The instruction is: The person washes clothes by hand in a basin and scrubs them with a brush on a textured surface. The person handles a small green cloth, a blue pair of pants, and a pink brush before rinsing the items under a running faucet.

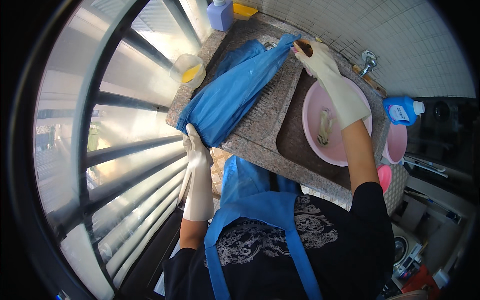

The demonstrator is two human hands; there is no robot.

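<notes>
My left hand [195, 144], in an off-white rubber glove, grips the near corner of a wet-looking blue cloth [228, 93]. The cloth stretches diagonally over the ribbed stone washboard [273, 93] of the sink top. At its far end is my right hand [318, 56], gloved too, shut on a scrubbing brush [303, 48] with a brown back and pink bristles. The cloth's far tip meets the brush; whether my right fingers also pinch it is hidden. Below my right forearm, a pink basin [313, 140] sits in the sink bowl with a small pale cloth [324, 127] inside.
A purple bottle [221, 17] and a translucent tub [197, 73] with something yellow stand along the left ledge. A chrome tap [369, 62] juts from the tiled wall. At right are a blue detergent bottle [401, 111] and another pink basin [397, 142]. Barred windows [131, 97] border the left.
</notes>
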